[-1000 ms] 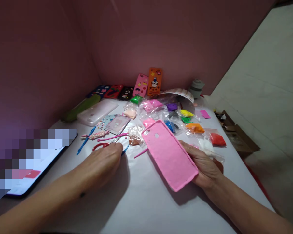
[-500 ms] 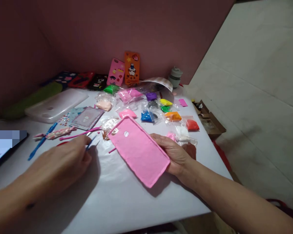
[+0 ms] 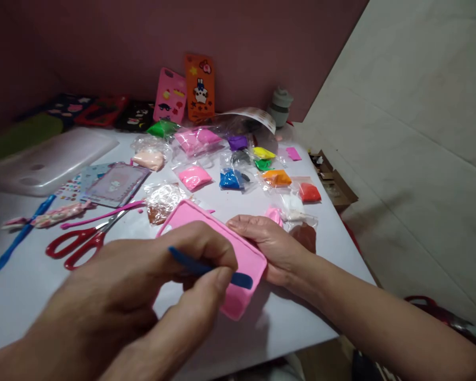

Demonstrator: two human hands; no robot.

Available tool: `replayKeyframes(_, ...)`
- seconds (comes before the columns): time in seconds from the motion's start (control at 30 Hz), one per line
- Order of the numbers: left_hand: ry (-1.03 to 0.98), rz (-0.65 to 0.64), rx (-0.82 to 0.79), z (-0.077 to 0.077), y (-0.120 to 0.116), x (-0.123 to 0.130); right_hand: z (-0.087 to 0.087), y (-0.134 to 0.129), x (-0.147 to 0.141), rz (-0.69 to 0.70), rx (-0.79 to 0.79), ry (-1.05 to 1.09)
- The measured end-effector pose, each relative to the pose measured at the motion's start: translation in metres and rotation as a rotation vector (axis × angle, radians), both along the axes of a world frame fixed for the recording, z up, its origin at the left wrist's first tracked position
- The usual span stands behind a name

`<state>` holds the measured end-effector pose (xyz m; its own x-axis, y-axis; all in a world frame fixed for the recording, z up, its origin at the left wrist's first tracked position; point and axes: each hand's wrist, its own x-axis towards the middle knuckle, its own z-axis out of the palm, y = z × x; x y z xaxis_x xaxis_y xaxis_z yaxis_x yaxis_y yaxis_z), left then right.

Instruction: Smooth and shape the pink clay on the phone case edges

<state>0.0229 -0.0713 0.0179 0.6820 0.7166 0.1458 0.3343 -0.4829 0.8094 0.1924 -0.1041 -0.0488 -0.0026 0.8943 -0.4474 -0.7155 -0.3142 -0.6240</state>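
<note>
In my right hand point(image 3: 273, 248) is a pink clay-covered phone case point(image 3: 248, 254), tilted above the white table and gripped along its right edge. My left hand point(image 3: 170, 286) pinches a blue clay modelling tool point(image 3: 243, 280) between thumb and fingers. The tool's flat rounded end lies over the lower part of the case; I cannot tell whether it touches. Much of the case's left side is hidden behind my left hand. Red-handled scissors point(image 3: 77, 247) lie open beside that hand, near a thin magenta clay strip point(image 3: 103, 214).
Several bags of coloured clay, such as the blue one point(image 3: 230, 179), spread across the middle. A second blue tool point(image 3: 24, 233) and a clear case point(image 3: 51, 161) lie at left. Decorated phone cases, including an orange one point(image 3: 200, 87), lean on the back wall by a bottle point(image 3: 281, 106).
My left hand has come up from the table by the scissors, bringing the blue tool over the pink case. The scissors now show fully. The view has shifted slightly.
</note>
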Motion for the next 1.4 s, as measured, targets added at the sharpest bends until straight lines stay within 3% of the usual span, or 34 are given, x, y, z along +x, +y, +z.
replayKeyframes(0.1,-0.031,-0.116,0.041,-0.007,0.006,0.007,0.002,0.002,0.003,-0.026,-0.014,-0.02)
replayKeyframes(0.27,-0.073,-0.124,0.071,-0.019,0.013,0.014,0.002,0.005,0.005,-0.074,-0.019,-0.035)
replayKeyframes(0.53,-0.023,-0.096,0.146,-0.034,0.001,0.008,0.005,0.002,0.002,-0.112,-0.026,-0.096)
replayKeyframes(0.67,0.06,0.029,0.222,-0.041,-0.007,0.003,0.003,0.002,0.003,-0.198,-0.026,-0.141)
replayKeyframes(0.73,0.053,0.046,0.226,-0.042,-0.008,0.001,0.002,0.002,0.003,-0.251,-0.015,-0.149)
replayKeyframes(0.87,0.007,-0.049,0.195,-0.039,-0.005,0.002,0.001,0.002,0.002,-0.311,0.017,-0.183)
replayKeyframes(1.4,0.002,-0.138,0.201,-0.042,-0.006,0.009,0.003,0.001,-0.002,-0.319,0.005,-0.294)
